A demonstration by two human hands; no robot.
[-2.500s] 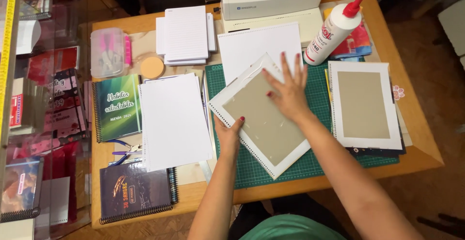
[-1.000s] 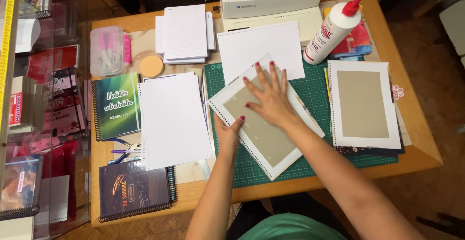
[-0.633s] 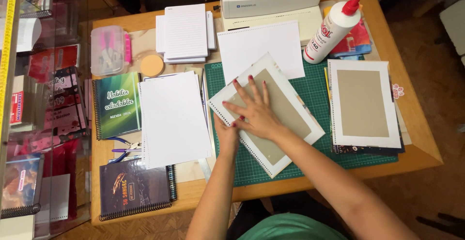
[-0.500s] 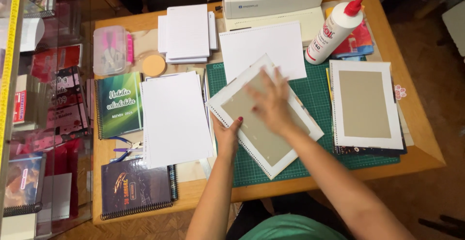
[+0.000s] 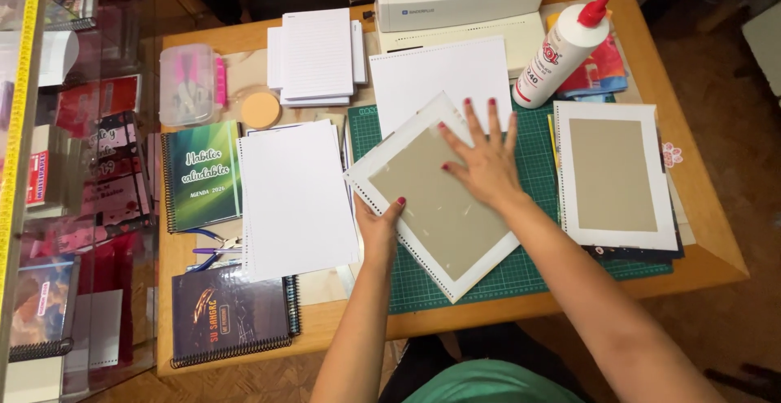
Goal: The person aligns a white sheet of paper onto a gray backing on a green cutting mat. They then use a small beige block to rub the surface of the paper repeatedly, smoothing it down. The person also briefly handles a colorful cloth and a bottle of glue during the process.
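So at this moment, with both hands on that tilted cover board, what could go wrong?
1. The cover board lies askew on the cutting mat; the right hand pressing flat across it might shift the white border sheet out of line.
2. The left hand pins only the punched edge, so the board could pivot.
3. The glue bottle stands close beyond the right hand and could be knocked over.

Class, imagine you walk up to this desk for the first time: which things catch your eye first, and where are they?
At the centre, the right hand presses flat on a tilted cover board, brown card with a white punched border, lying on the green cutting mat, while the left hand steadies its lower left edge. A white glue bottle with a red nozzle lies at the upper right, and a second cover board lies to the right.
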